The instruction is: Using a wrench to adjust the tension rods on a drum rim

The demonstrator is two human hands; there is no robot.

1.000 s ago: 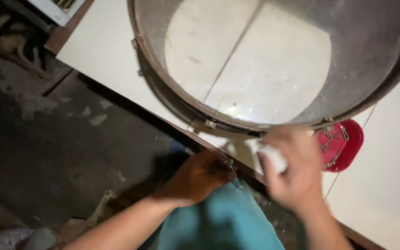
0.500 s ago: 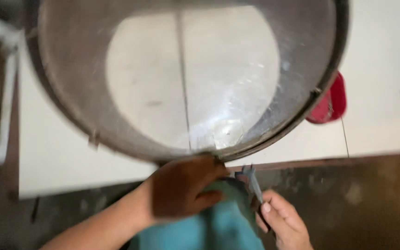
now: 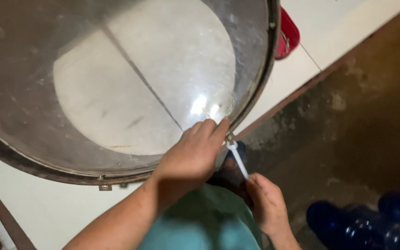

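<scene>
A large round metal drum shell (image 3: 260, 69) with a clear skin lies on a white table (image 3: 297, 74). My left hand (image 3: 190, 155) rests over its near rim, fingertips beside a small metal lug. Just below the rim, my right hand (image 3: 265, 203) grips a thin white-tipped tool (image 3: 237, 157). The tool's upper end meets that lug at the rim. My teal shirt shows between both arms.
A red object (image 3: 287, 34) sits on the table behind the drum at the upper right. A dark concrete floor (image 3: 348, 139) lies to the right, with several blue bottles (image 3: 366, 222) at the lower right. A brown table edge runs diagonally past the drum.
The view has swung, so the drum now fills the upper left. My left hand moved up onto the rim, and my right hand raised the tool to the lug.
</scene>
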